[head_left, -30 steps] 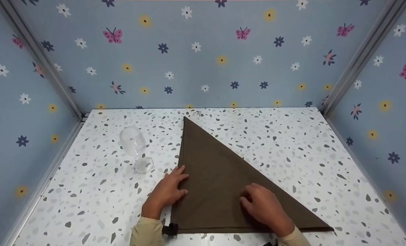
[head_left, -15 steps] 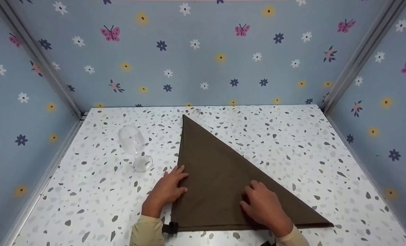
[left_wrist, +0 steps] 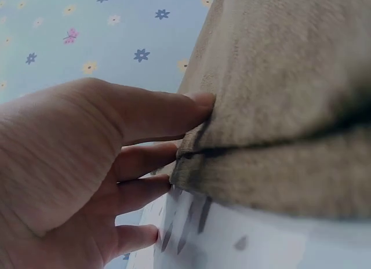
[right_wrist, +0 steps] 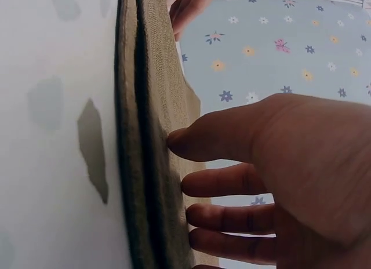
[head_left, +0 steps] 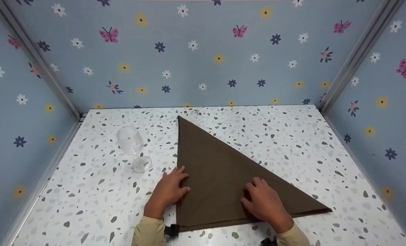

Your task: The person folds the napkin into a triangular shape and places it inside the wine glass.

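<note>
A brown cloth napkin [head_left: 216,164], folded into a triangle, lies flat with its long slanted edge facing the far right. My left hand [head_left: 168,189] rests along its left edge, thumb and fingertips [left_wrist: 200,104] on the cloth with the fingers fairly straight. Low on the right half, my right hand [head_left: 266,203] touches the napkin's top with loosely bent fingers. The right wrist view shows these fingertips [right_wrist: 179,141] on the cloth and its layered near edge side-on. To the left of the napkin, a clear stemmed glass [head_left: 130,141] shows its round foot toward me.
The white speckled tabletop [head_left: 97,191] extends around the napkin. Blue panels [head_left: 203,61] printed with flowers and butterflies close off the back and both sides, with metal posts [head_left: 356,58] at the corners. A black strap piece [head_left: 171,230] sits by my left sleeve.
The napkin has turned slightly anticlockwise: its right corner has moved away from me and its far tip a little left. My right hand has shifted slightly forward; the left stays on the edge.
</note>
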`<state>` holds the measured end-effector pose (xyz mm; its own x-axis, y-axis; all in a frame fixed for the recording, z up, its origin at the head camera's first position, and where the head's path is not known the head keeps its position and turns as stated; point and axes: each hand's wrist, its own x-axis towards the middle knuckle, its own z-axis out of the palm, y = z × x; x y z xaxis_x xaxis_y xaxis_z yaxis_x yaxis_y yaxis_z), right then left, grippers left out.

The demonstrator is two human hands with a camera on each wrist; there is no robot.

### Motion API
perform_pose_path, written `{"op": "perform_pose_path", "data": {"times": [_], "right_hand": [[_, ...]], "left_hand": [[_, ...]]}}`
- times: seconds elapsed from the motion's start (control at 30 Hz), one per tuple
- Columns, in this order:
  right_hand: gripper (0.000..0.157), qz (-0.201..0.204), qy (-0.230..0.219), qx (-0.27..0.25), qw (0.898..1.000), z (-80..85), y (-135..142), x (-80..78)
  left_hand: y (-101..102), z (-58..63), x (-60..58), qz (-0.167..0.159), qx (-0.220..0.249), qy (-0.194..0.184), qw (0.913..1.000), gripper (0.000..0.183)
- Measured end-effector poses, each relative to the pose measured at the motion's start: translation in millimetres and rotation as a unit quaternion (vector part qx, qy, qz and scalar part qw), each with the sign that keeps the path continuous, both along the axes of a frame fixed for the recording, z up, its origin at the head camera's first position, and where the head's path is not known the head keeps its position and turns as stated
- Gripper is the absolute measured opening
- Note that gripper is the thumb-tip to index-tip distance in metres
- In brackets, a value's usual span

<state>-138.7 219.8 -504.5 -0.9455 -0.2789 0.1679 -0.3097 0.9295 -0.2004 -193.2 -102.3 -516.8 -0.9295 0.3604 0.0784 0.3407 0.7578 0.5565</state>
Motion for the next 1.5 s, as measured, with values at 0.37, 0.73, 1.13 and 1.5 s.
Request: {"op": "perform_pose_path", "data": {"times": [0.37,0.73,1.13,1.5], "right_hand": [[0.027,-0.023,-0.014,-0.047,0.999,-3.3,14,-11.0],[0.027,-0.040,-0.027,-0.090,0.995,-7.9,24,-15.4],[0.025,-0.043,0.005,-0.021,0.999,-1.7,27,-10.2],[0.035,-0.112,-0.053,0.005,0.992,13.6,28,0.8]], "left_hand": [[12,3.8,3.9,0.014,-0.052,0.045,0.9975,0.041],[15,3.9,8.8,-0.005,-0.050,0.065,0.9966,0.033],[17,-2.8,4.7,0.010,-0.013,0.062,0.9979,0.024],[17,-3.6,5.2,-0.015,0.004,0.024,0.9996,0.025]]}}
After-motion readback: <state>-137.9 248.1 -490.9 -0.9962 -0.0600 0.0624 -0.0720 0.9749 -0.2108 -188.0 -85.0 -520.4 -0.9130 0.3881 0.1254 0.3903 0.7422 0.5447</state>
